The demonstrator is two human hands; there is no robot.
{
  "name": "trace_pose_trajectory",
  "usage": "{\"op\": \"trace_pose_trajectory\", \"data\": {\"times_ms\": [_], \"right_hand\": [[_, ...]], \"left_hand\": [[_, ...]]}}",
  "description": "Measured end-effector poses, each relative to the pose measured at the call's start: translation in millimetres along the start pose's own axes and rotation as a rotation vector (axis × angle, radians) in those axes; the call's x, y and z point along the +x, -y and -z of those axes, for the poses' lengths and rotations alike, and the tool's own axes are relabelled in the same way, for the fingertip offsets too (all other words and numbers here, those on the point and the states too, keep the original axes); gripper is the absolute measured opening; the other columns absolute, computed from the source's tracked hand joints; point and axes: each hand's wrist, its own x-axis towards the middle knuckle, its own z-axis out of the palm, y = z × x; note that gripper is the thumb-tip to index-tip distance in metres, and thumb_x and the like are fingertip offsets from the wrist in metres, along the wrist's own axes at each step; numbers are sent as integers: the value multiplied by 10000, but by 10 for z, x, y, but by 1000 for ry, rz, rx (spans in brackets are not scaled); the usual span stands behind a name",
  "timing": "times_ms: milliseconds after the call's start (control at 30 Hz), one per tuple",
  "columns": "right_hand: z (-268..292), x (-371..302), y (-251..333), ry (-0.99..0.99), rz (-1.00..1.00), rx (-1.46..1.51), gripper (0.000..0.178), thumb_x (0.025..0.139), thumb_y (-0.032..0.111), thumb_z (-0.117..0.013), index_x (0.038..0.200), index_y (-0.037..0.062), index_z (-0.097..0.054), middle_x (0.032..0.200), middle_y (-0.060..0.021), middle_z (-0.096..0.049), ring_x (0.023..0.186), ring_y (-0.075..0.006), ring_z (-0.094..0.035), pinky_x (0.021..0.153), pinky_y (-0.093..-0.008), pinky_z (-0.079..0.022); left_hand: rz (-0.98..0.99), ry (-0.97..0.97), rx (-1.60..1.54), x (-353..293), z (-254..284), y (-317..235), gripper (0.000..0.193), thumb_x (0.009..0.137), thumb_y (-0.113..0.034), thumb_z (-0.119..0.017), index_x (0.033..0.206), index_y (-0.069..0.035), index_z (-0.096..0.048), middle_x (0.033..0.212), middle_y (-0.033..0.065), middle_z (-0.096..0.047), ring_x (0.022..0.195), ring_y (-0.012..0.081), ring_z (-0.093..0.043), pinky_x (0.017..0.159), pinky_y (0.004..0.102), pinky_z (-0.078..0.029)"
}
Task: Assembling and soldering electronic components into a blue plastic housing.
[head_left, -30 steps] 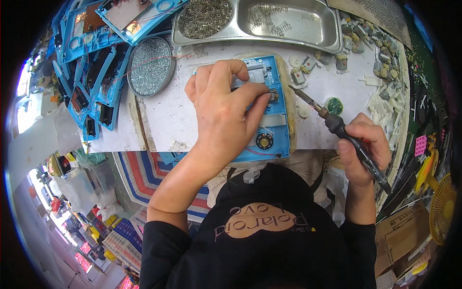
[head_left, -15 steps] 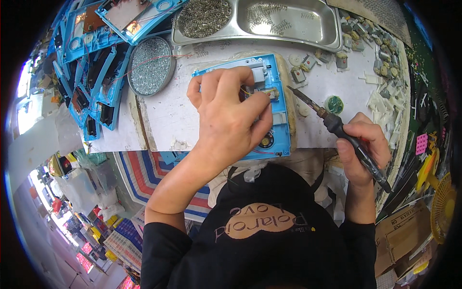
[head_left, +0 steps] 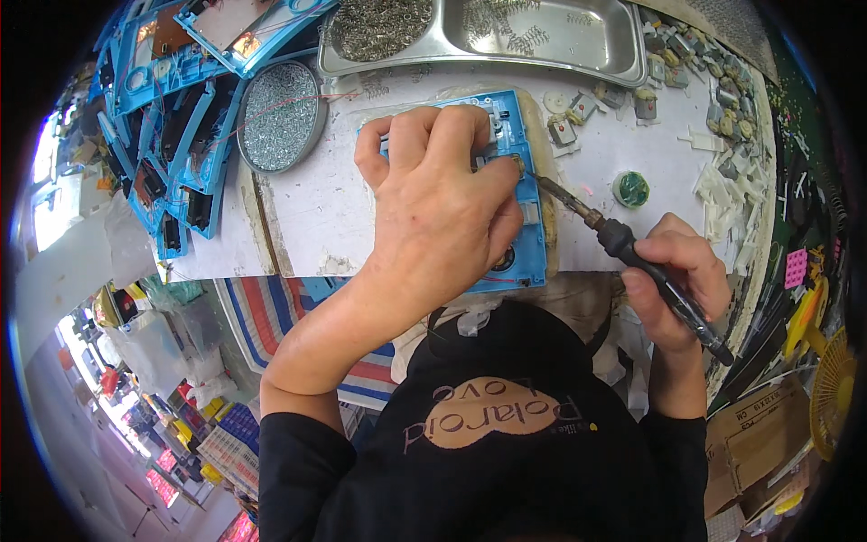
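My left hand (head_left: pixel 433 199) bends over an open blue plastic housing (head_left: pixel 533 239), its thumb and fingers pinched together over the inside. What they grip is hidden under the fingers. Through the gaps, white and metal fittings and a dark round part show inside the housing. A soldering iron (head_left: pixel 619 239) is in my right hand (head_left: pixel 682 280), its dark handle lying between thumb and fingers. Its tip points up and left, close beside the housing's right edge; whether it touches is unclear. A small round tin of green stuff (head_left: pixel 631 189) sits to the right of the iron.
Blue housings (head_left: pixel 194 149) with red wires pile up at the left. Beside them stands a round dish of small metal pieces (head_left: pixel 323 113). A steel tray (head_left: pixel 551 65) holding springs lies at the back. Small motors (head_left: pixel 562 134) and white plastic pieces (head_left: pixel 718 194) cover the right side.
The soldering iron's tip has come slightly nearer to me and left along the housing's right edge. My left hand stays bent over the housing, and the view has shifted a little.
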Motion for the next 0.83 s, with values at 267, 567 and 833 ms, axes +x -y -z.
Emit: {"op": "trace_pose_trajectory", "data": {"times_ms": [267, 567, 833], "right_hand": [[-23, 24, 13, 19, -4, -6, 264, 821, 81, -841, 1018, 21, -675, 702, -44, -584, 578, -131, -510, 519, -261, -357], [-26, 54, -17, 48, 62, -46, 267, 813, 66, -831, 1018, 14, -669, 690, -52, -589, 567, -146, -521, 507, -275, -368], [23, 32, -21, 32, 78, -33, 271, 812, 76, -830, 1020, 17, -667, 693, -62, -595, 568, -165, -531, 510, -282, -383]], "left_hand": [[2, 4, 0, 15, 10, -1, 164, 693, -180, -772, 838, -106, -749, 1087, 91, -552, 1075, 322, -492, 983, 525, -290], [10, -2, -10, 9, -2, -2, 161, 695, -180, -769, 837, -107, -745, 1088, 90, -552, 1082, 322, -489, 984, 526, -291], [9, 2, -4, 17, 0, -7, 142, 700, -185, -764, 815, -104, -741, 1087, 96, -549, 1088, 326, -487, 989, 528, -291]]}}
